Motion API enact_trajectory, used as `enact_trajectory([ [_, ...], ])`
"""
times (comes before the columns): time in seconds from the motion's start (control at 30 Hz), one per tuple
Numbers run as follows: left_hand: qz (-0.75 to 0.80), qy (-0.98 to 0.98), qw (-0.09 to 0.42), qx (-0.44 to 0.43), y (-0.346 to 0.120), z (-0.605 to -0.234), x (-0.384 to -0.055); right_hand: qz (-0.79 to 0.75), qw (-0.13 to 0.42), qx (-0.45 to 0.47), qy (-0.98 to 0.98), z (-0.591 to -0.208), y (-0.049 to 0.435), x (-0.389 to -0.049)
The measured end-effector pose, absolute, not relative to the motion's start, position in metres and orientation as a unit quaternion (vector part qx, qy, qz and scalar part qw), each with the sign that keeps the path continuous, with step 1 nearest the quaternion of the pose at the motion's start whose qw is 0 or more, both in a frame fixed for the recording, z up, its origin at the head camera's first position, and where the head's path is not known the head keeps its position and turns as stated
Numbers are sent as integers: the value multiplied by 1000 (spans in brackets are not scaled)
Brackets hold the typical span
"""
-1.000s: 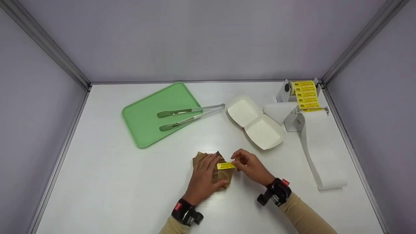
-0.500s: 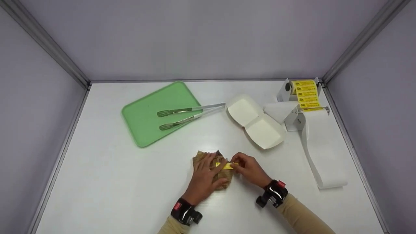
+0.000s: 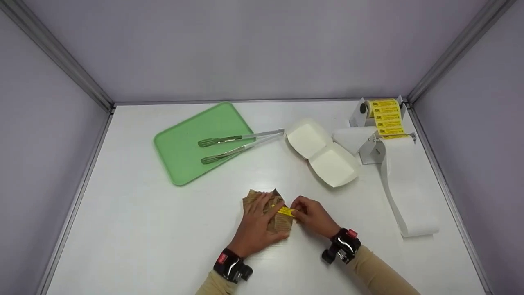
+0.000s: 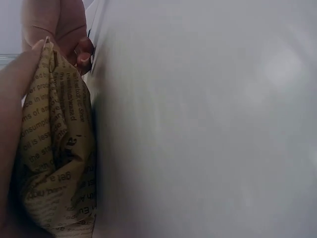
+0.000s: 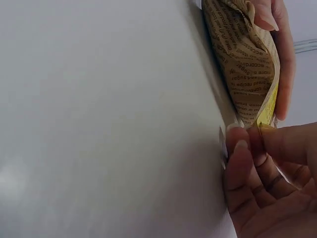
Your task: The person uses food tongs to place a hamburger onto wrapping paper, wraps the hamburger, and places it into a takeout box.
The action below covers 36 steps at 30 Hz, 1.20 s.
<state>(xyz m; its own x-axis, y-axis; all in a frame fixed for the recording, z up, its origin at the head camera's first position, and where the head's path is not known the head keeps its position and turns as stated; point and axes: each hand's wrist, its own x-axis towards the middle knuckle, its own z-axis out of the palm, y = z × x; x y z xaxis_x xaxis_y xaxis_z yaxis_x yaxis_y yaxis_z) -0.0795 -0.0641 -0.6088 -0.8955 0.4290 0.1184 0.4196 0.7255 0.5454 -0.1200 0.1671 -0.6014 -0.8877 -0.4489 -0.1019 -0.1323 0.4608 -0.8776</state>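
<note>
A crumpled brown paper wrap with printed text [image 3: 282,224] lies as a small packet on the table's near middle. Across its top runs a yellow sticker label [image 3: 285,211]. My left hand [image 3: 251,227] rests spread over the packet, its forefinger pressing on the label's left end. The label's right end is pinched by my right hand [image 3: 315,216], at the packet's right edge. In the right wrist view, thumb and finger meet on the yellow strip [image 5: 268,106] beside the printed paper [image 5: 247,69]. What the wrap contains is hidden. The left wrist view shows its creased side [image 4: 59,148].
A green tray [image 3: 180,143] stands at the back left with metal tongs [image 3: 233,154] lying over it. An opened white clamshell box [image 3: 333,164] sits right of the tongs. Farther right, a label dispenser [image 3: 372,151] holds a roll of yellow labels [image 3: 387,116]; its white backing strip [image 3: 409,196] trails forward.
My left forefinger has moved onto the label, and the label has come down against the wrap, its right end tilting lower. My right hand has shifted slightly toward the near side.
</note>
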Motion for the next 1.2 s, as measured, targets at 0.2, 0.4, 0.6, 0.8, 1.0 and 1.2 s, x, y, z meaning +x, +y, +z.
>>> enact_trajectory([
  [0.2, 295, 925, 20, 237, -67, -611, -81, -451, 125, -175, 866, -604, 157, -117],
  [0.4, 320, 915, 9, 244, -71, -615, -84, -453, 114, -180, 866, -605, 147, -116],
  [0.6, 365, 900, 14, 237, -74, -617, -85, -461, 118, -168, 863, -606, 141, -115],
  [0.8, 389, 893, 17, 226, -75, -618, -85, -473, 109, -154, 861, -608, 137, -115],
  [1.0, 407, 888, 14, 213, -76, -617, -85, -493, 57, -129, 858, -612, 132, -112],
  [1.2, 426, 885, 28, 187, -75, -617, -84, -526, 33, -89, 845, -609, 125, -107],
])
